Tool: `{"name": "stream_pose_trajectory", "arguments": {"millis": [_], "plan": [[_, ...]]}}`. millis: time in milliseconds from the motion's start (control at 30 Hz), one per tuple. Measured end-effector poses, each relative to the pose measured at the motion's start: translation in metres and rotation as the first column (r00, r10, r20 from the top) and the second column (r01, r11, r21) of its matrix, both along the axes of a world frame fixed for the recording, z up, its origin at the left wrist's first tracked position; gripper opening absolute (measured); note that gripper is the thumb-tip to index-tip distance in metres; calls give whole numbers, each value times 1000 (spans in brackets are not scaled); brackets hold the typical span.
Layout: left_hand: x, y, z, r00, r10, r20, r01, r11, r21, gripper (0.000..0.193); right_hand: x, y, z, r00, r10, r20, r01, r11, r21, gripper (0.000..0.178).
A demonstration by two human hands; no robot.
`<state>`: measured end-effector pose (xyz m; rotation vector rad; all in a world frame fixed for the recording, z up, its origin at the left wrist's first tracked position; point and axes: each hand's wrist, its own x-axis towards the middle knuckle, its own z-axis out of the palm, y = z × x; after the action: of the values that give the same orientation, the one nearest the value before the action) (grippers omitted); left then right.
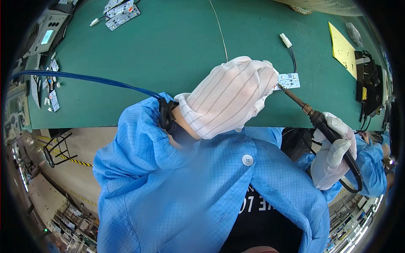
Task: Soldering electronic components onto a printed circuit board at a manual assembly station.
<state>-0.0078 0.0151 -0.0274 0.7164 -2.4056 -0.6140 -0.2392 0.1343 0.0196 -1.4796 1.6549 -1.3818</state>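
My left hand, in a white striped glove, is closed, with its fingertips at the left end of a small white circuit board. A thin strand of solder wire runs across the mat into this hand; its fingers are mostly hidden behind the back of the glove. My gloved right hand grips a soldering iron by its black handle. The iron's tip meets the left end of the board, beside my left fingertips; exact contact is too small to tell. From the board, a dark cable leads to a white connector.
A blue cord crosses from the left to a black wrist strap. Several boards lie at the far left, near a device with a display. Board scraps sit left; a yellow sheet and iron stand right.
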Motion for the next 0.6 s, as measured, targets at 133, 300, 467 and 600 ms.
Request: {"name": "stream_pose_trajectory", "arguments": {"millis": [133,300,467,600], "plan": [[-1,1,0,1000,21,10,-21,1000,4,17,0,-1,-1,1000,24,16,-24,1000,-15,61],[0,2,1,1000,27,8,-27,1000,12,16,-2,-1,1,999,54,-2,-54,999,-6,59],[-1,1,1,999,23,29,-23,1000,5,15,-3,-1,0,998,68,9,-67,998,-12,57],[-2,0,1,1000,22,10,-22,999,23,14,-3,0,0,998,52,24,-52,999,0,57]]}}
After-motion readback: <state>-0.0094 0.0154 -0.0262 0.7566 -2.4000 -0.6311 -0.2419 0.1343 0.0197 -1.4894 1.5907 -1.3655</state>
